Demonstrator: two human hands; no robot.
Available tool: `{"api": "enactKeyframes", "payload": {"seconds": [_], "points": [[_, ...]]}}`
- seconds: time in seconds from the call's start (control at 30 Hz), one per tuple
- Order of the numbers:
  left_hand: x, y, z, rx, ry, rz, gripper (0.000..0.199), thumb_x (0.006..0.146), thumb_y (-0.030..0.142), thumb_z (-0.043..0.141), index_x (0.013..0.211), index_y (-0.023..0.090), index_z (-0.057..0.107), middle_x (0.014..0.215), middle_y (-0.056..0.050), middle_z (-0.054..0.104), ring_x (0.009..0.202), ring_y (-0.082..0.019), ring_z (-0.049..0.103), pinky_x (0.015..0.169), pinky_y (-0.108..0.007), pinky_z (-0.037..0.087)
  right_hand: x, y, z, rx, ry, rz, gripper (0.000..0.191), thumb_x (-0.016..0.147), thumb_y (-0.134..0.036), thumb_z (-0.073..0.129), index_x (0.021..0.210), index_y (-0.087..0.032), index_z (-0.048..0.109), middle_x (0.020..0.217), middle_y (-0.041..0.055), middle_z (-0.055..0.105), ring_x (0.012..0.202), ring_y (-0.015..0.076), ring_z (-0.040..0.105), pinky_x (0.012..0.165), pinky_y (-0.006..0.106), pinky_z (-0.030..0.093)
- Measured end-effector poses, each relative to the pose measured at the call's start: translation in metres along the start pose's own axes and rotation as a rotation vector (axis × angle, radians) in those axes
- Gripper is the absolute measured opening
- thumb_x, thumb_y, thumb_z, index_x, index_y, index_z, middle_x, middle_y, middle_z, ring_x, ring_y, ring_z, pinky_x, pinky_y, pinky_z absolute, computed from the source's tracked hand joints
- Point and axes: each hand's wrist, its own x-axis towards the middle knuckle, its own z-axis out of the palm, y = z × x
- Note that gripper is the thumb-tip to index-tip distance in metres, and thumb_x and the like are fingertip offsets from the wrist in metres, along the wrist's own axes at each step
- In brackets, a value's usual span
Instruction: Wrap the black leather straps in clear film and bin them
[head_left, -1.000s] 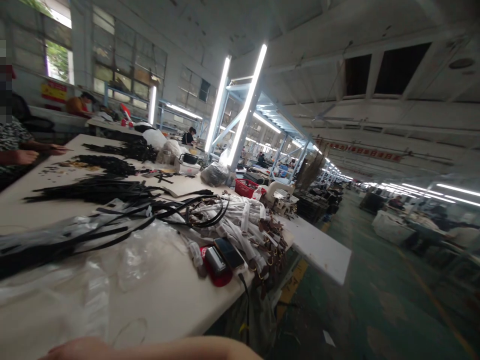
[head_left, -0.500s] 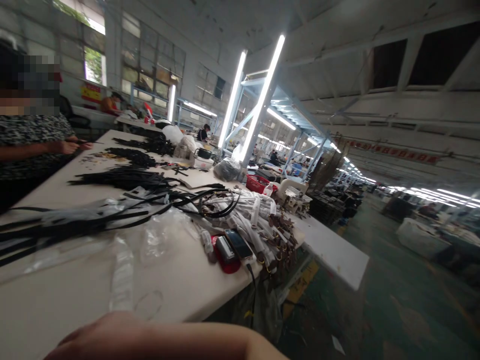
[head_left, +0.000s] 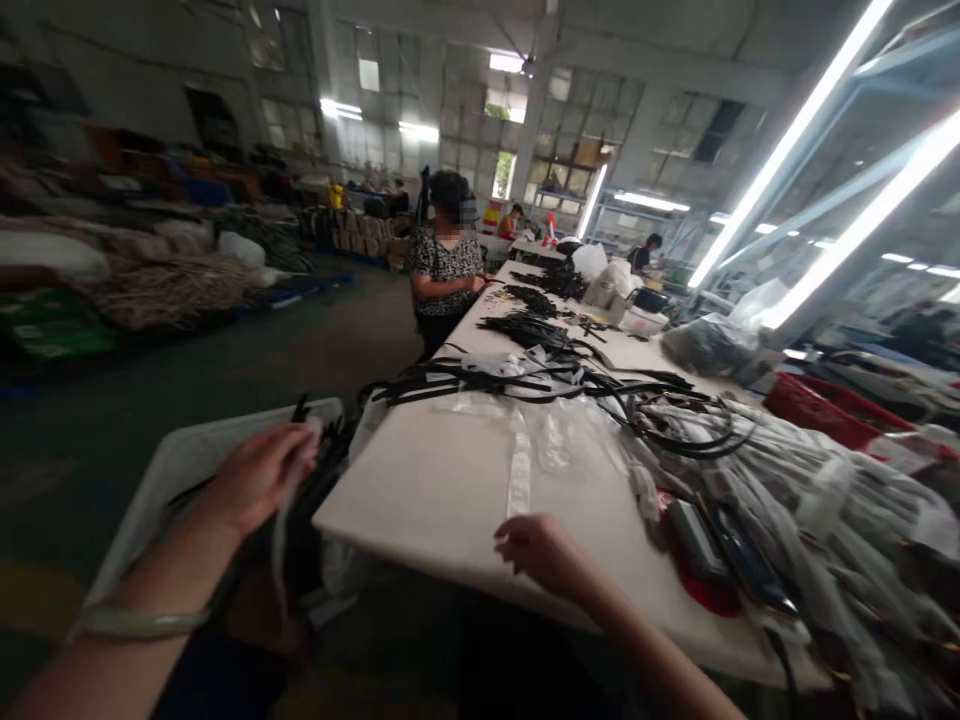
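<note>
**Left hand (head_left: 259, 478) grips a black strap (head_left: 301, 408) above the white plastic bin (head_left: 187, 470).**
Right hand (head_left: 544, 555), half open, holds nothing, just over the white table (head_left: 420, 500).

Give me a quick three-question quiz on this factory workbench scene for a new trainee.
1. True or false: the right hand is over the red basket.
2. Which is the left hand over? A) the white plastic bin, B) the red basket, C) the phone.
3. Fill in the blank: the bangle is on the ____ wrist.

Key: 1. False, it is over the white table. 2. A. 3. Left.
</note>
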Motion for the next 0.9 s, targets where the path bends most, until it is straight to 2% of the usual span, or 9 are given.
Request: {"api": "enactKeyframes", "payload": {"seconds": [0.1, 0.17, 0.27, 0.4, 0.53, 0.63, 0.77, 0.9], "points": [[-0.006, -0.021, 0.035, 0.104, -0.266, -0.001, 0.028, 0.064, 0.029, 0.073, 0.084, 0.012, 0.064, 0.074, 0.003, 0.062, 0.068, -0.008, 0.052, 0.062, -0.017, 0.039, 0.074, 0.022, -0.036, -0.112, 0.157, 0.060, 0.027, 0.091, -0.028, 0.044, 0.102, -0.015, 0.064, 0.094, 0.0083, 0.067, 0.085, 0.0159, 0.063, 0.076, 0.026, 0.045], [-0.009, -0.029, 0.056, 0.263, -0.342, 0.093, 0.030, 0.062, 0.035, 0.073, 0.078, 0.010, 0.065, 0.069, 0.000, 0.061, 0.062, -0.008, 0.049, 0.059, -0.018, 0.037, 0.129, 0.035, -0.053, -0.189, 0.218, 0.078, 0.027, 0.090, -0.028, 0.047, 0.108, -0.013, 0.061, 0.105, 0.0106, 0.063, 0.098, 0.0188, 0.059, 0.087, 0.033, 0.043], [-0.009, -0.032, 0.067, 0.426, -0.346, 0.219, 0.027, 0.065, 0.036, 0.068, 0.071, 0.011, 0.063, 0.065, -0.001, 0.059, 0.060, -0.010, 0.048, 0.058, -0.021, 0.036, 0.199, 0.049, -0.069, -0.289, 0.269, 0.087, 0.030, 0.090, -0.031, 0.050, 0.114, -0.013, 0.056, 0.115, 0.0109, 0.057, 0.108, 0.0212, 0.053, 0.094, 0.043, 0.040], [-0.004, -0.030, 0.057, 0.532, -0.254, 0.313, 0.026, 0.066, 0.036, 0.066, 0.062, 0.012, 0.057, 0.060, 0.001, 0.054, 0.059, -0.010, 0.045, 0.057, -0.021, 0.034, 0.256, 0.055, -0.075, -0.387, 0.265, 0.023, 0.033, 0.091, -0.030, 0.050, 0.119, -0.013, 0.053, 0.120, 0.0106, 0.054, 0.112, 0.0220, 0.051, 0.097, 0.045, 0.038], [0.001, -0.031, 0.045, 0.574, -0.227, 0.353, 0.025, 0.068, 0.035, 0.065, 0.061, 0.012, 0.058, 0.059, 0.000, 0.055, 0.059, -0.011, 0.047, 0.056, -0.022, 0.034, 0.283, 0.045, -0.060, -0.447, 0.237, -0.097, 0.035, 0.090, -0.024, 0.050, 0.125, -0.018, 0.050, 0.133, 0.0094, 0.046, 0.123, 0.0229, 0.042, 0.101, 0.045, 0.035], [0.000, -0.033, 0.040, 0.505, -0.278, 0.374, 0.022, 0.071, 0.033, 0.063, 0.073, 0.011, 0.066, 0.071, -0.005, 0.064, 0.067, -0.014, 0.055, 0.064, -0.023, 0.041, 0.289, 0.036, -0.044, -0.468, 0.233, -0.132, 0.027, 0.089, -0.024, 0.052, 0.114, -0.015, 0.057, 0.122, 0.0092, 0.054, 0.118, 0.0222, 0.046, 0.098, 0.043, 0.037], [-0.004, -0.033, 0.035, 0.444, -0.324, 0.369, 0.026, 0.074, 0.034, 0.063, 0.086, 0.012, 0.070, 0.085, -0.008, 0.068, 0.079, -0.016, 0.060, 0.074, -0.025, 0.043, 0.282, 0.030, -0.037, -0.472, 0.284, -0.128, 0.021, 0.090, -0.025, 0.049, 0.098, -0.011, 0.062, 0.098, 0.0103, 0.061, 0.100, 0.0197, 0.055, 0.088, 0.038, 0.042], [-0.004, -0.037, 0.032, 0.496, -0.313, 0.353, 0.028, 0.071, 0.038, 0.067, 0.076, 0.010, 0.068, 0.072, -0.006, 0.065, 0.067, -0.014, 0.056, 0.064, -0.024, 0.042, 0.260, 0.020, -0.047, -0.434, 0.358, -0.184, 0.026, 0.092, -0.021, 0.040, 0.097, -0.010, 0.062, 0.093, 0.0136, 0.061, 0.100, 0.0227, 0.053, 0.086, 0.036, 0.041]]}}
